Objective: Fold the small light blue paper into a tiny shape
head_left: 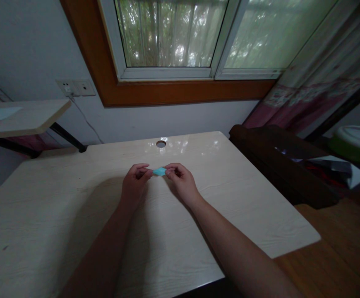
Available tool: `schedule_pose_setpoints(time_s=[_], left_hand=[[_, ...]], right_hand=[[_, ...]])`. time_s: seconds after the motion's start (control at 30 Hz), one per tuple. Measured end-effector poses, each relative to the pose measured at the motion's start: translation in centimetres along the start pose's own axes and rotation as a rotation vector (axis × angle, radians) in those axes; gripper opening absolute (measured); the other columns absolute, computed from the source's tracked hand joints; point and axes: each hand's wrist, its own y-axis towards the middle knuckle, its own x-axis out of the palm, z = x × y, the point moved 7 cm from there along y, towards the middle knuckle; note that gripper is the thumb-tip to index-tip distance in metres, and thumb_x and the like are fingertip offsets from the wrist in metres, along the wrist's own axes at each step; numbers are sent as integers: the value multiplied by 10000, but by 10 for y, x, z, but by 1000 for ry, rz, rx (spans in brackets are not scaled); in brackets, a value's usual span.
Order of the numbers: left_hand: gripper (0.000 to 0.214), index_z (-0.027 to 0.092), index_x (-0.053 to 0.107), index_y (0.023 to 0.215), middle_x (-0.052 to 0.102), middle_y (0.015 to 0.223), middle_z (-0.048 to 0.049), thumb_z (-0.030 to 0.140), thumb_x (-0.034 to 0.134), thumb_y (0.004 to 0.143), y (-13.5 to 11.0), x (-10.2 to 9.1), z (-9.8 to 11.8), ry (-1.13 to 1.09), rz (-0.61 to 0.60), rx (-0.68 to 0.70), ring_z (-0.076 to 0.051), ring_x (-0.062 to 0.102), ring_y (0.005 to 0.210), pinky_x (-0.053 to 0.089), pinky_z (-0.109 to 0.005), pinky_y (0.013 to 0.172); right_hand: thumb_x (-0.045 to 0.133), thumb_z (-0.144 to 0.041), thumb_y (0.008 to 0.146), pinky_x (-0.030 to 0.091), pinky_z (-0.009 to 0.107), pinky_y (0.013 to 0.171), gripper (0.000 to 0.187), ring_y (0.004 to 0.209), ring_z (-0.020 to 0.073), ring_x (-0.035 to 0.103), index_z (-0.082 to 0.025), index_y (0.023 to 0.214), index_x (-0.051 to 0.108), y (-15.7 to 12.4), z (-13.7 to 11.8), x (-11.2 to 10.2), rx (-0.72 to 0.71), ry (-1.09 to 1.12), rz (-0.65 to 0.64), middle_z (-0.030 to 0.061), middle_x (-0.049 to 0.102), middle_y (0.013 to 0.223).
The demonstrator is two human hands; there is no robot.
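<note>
Between my two hands is a small, light turquoise piece, pointed at its ends, which looks like folded paper (159,171). My left hand (135,182) pinches its left end between thumb and fingers. At the other end, the thumb and fingertips of my right hand (181,179) close on it. Both hands are over the far middle part of the pale wood-grain table (105,231). The ends of the turquoise piece are hidden by my fingertips.
A raised shelf (27,118) on black legs stands at the table's back left. Behind the table are a round cable hole (161,144), a wall socket (74,87) with a cord, and a window (174,37). Dark wooden furniture (279,165) lies to the right.
</note>
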Motion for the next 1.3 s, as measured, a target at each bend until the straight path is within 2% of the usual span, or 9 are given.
schedule_pose_setpoints(time_s=[0.23, 0.47, 0.7, 0.83, 0.97, 1.13, 1.3], left_hand=[[313, 168, 649, 964, 694, 773, -21, 398, 729, 768, 2, -6, -2, -26, 77, -33, -153, 661, 715, 541, -302, 731], [297, 165, 664, 972, 704, 833, -35, 419, 677, 818, -1, 2, -1, -37, -17, -41, -145, 655, 716, 538, -291, 720], [293, 173, 656, 970, 706, 892, -49, 446, 617, 871, -3, 9, 1, -91, -104, -20, -145, 649, 717, 540, -290, 704], [309, 168, 688, 898, 695, 765, -40, 466, 616, 865, -4, 13, 2, -24, -168, -35, -161, 644, 706, 526, -289, 709], [276, 170, 694, 862, 671, 685, -20, 440, 644, 841, -3, 12, 3, 52, -183, -43, -162, 618, 664, 486, -273, 672], [297, 173, 648, 759, 591, 614, 14, 442, 594, 873, -4, 12, 8, 143, -192, -14, -133, 531, 599, 414, -242, 606], [319, 171, 624, 723, 575, 609, 19, 447, 578, 876, -5, 10, 11, 198, -163, -34, -131, 517, 597, 403, -236, 595]], right_hand=[[709, -344, 766, 504, 304, 755, 240, 765, 169, 629, -208, 963, 699, 1, 2, -7, 33, 39, 83, 27, 694, 832], [719, -370, 776, 517, 327, 798, 307, 791, 179, 658, -207, 1035, 717, 1, 0, -5, 22, 42, 53, 38, 720, 863], [722, -328, 758, 526, 319, 748, 275, 725, 167, 665, -201, 1001, 721, 0, 0, 0, 73, 114, 33, 31, 727, 805], [742, -341, 727, 539, 318, 714, 235, 694, 167, 676, -204, 918, 739, -2, 3, 9, 144, 188, -44, 42, 741, 839], [723, -362, 756, 541, 308, 696, 227, 659, 156, 664, -198, 913, 744, -4, 2, 16, 145, 173, -115, 36, 733, 804], [678, -399, 809, 517, 280, 643, 249, 650, 151, 634, -190, 938, 718, -6, 0, 15, 110, 113, -102, 33, 713, 788], [618, -402, 872, 460, 252, 628, 237, 652, 134, 587, -182, 906, 700, -6, -1, 11, 49, 7, -77, 24, 673, 780]])
